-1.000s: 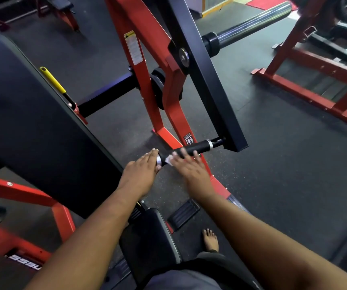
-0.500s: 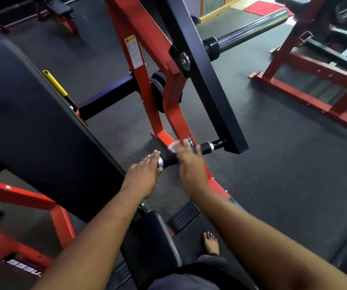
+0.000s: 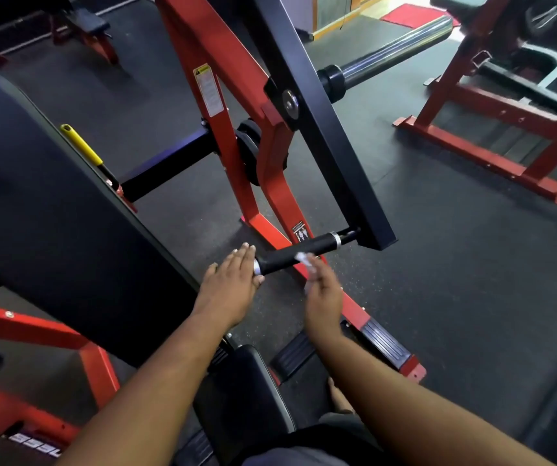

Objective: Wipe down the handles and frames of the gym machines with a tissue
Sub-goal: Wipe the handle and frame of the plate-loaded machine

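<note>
The machine's black handle (image 3: 290, 256) sticks out from a black lever arm (image 3: 320, 129) bolted to the red frame (image 3: 223, 105). My left hand (image 3: 233, 284) lies flat with straight fingers, touching the handle's silver end cap. My right hand (image 3: 324, 292) is turned on edge just below the handle's middle. It pinches a white tissue (image 3: 302, 257) whose tip touches the grip. More tissue shows under its palm.
A big black back pad (image 3: 51, 213) fills the left, with a yellow-tipped lever (image 3: 80, 148) beside it. A chrome weight sleeve (image 3: 398, 52) juts right. Another red machine (image 3: 489, 156) stands at far right. The seat pad (image 3: 246, 391) and my bare foot (image 3: 337, 395) lie below my arms.
My right hand has come off the top of the handle with the tissue, turned on edge and drawn back toward me. My left hand has stayed at the handle's end.
</note>
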